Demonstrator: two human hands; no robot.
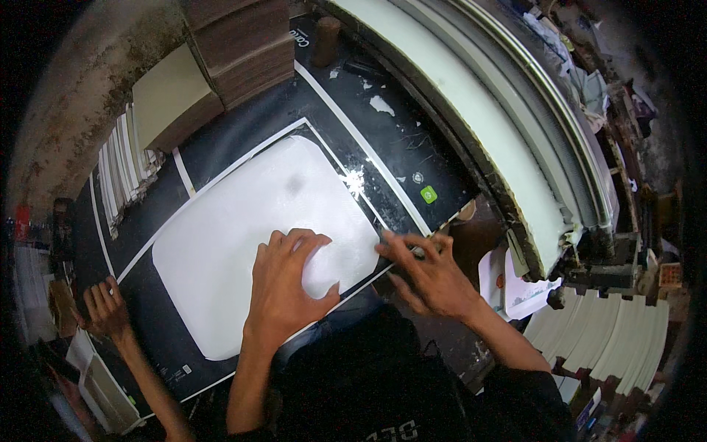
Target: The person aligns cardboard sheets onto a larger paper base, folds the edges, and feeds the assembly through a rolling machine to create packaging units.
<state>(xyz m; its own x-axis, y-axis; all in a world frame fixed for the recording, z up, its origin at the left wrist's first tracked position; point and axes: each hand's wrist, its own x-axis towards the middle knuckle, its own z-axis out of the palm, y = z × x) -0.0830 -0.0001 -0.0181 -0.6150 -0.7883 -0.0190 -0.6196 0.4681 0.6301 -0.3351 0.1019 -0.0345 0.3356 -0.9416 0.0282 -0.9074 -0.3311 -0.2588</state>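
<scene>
A white sheet with rounded corners point(221, 221) lies on a dark table point(243, 96), inside a frame of white lines. My left hand point(283, 283) rests over the sheet's near edge. Its fingers are curled and the thumb stands apart, with nothing visible between them. Beside the sheet's right corner is my right hand point(431, 276), slightly blurred, its fingers bent and spread at the table's near edge. I see nothing held in it. Whether its fingertips touch the table cannot be made out.
Another person's hand point(105, 309) is at the table's left edge. Brown board stacks point(243, 44) and pale strips point(121, 166) stand at the far left. A long machine with a pale bed point(471, 103) curves along the right. Stacked pale strips point(600, 335) sit at lower right.
</scene>
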